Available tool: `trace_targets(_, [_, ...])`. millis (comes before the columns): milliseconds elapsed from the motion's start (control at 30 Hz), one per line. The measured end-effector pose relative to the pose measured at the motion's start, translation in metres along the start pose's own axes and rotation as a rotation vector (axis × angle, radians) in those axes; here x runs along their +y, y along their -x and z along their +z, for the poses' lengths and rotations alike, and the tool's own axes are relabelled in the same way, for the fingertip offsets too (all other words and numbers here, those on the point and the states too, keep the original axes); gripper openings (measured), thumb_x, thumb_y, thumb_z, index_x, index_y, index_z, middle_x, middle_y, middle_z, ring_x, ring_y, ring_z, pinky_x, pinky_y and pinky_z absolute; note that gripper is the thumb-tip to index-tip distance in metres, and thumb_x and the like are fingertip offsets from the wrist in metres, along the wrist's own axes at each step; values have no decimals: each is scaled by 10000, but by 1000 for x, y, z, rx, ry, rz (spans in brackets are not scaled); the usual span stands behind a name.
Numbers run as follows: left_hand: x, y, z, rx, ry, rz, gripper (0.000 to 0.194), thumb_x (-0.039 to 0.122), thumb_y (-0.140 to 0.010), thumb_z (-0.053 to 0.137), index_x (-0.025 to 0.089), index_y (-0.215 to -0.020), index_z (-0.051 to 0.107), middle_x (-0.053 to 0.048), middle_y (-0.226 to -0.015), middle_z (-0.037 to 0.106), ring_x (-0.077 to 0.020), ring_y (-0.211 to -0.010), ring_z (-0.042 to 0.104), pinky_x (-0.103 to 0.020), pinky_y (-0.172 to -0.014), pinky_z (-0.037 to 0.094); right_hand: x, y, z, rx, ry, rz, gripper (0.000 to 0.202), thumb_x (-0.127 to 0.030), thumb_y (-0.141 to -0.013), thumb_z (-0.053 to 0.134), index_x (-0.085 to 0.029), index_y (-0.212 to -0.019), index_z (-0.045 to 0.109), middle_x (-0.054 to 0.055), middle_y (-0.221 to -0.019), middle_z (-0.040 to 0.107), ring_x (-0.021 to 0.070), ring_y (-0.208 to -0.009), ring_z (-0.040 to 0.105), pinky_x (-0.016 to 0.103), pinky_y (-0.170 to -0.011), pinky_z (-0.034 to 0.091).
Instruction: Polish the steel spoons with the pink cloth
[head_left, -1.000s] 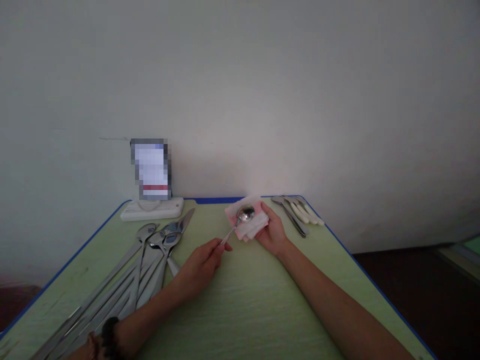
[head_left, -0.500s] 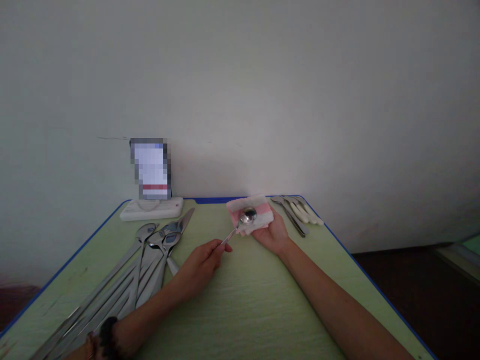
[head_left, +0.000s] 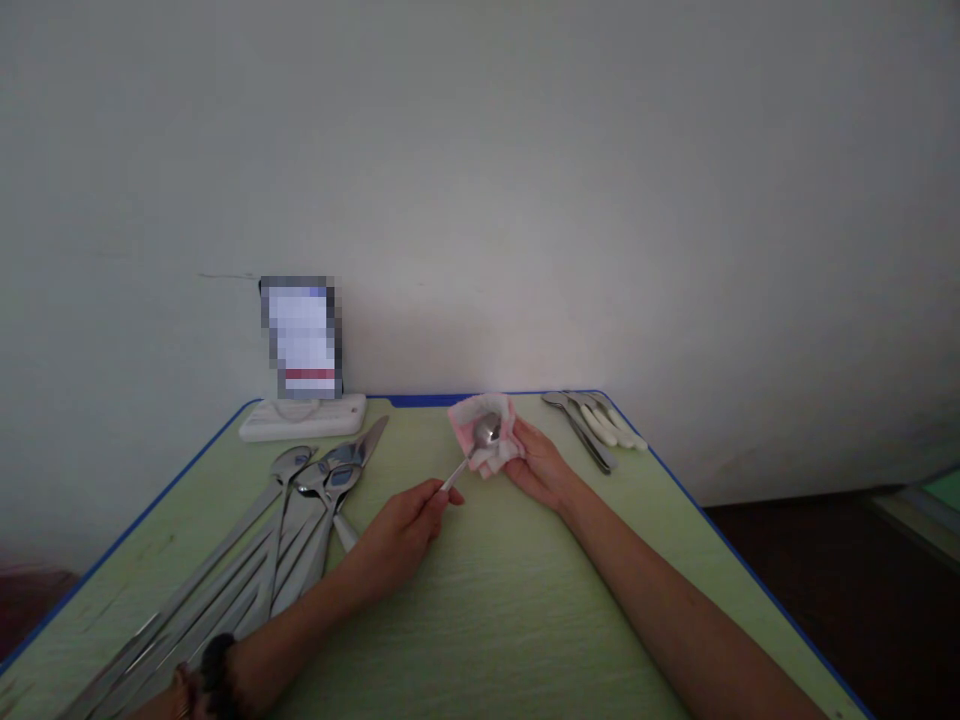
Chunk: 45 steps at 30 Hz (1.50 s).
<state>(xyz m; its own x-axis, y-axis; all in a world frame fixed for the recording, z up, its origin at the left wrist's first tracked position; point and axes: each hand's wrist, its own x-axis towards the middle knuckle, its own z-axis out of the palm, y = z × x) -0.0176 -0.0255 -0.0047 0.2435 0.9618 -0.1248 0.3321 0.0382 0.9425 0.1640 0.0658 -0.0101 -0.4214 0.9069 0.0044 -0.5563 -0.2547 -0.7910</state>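
My left hand pinches the handle of a metal spoon, whose bowl points away from me. Around that bowl, a pink and white cloth is cupped by my right hand. The right fingers are curled behind the cloth and partly hidden by it. On the left side of the table lies a pile of metal cutlery, with several spoons and a knife showing. My left forearm passes over part of this pile.
At the far right corner lie several pieces of cutlery, some with cream handles. A phone, its screen blurred, stands at the back left on a white stand. The green table has a blue edge and meets a wall.
My right hand has folded the cloth up around the spoon's bowl, where it lay flatter beneath it before. The right fingers have moved slightly left. My left hand has stayed nearly still.
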Motion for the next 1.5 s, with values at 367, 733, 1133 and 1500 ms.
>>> trace_targets(367, [3, 1, 1, -48, 293, -46, 335, 466, -835, 404, 171, -982, 462, 117, -516, 259, -69, -425, 227, -171, -383, 154, -15, 5, 11, -6, -197, 56, 436, -504, -855, 385, -153, -911, 637, 59, -823, 700, 210, -808, 634, 362, -730, 511])
trace_targets(733, [3, -1, 2, -75, 214, -24, 276, 381, -829, 366, 167, -969, 468, 77, -547, 488, -68, -400, 313, -185, -379, 216, -8, 4, 8, -25, -45, 9, 169, -283, -824, 514, -171, -779, 633, 13, -694, 662, 162, -676, 610, 303, -668, 506])
trace_targets(1133, [12, 5, 1, -100, 157, -34, 384, 421, -857, 336, 144, -1081, 480, 88, -516, 443, -72, -390, 329, -187, -378, 227, -3, 4, 13, 15, 75, -36, 212, -262, -721, 686, -155, -896, 636, -1, -723, 645, 102, -600, 565, 213, -538, 475])
trace_targets(1500, [8, 5, 3, -23, 257, 76, 419, 407, -873, 374, 192, -1232, 355, 96, -596, 402, -58, -403, 293, -171, -363, 229, 3, -7, 4, 218, -82, -142, 104, -258, -770, 631, -179, -837, 638, -6, -753, 670, 116, -617, 595, 251, -576, 514])
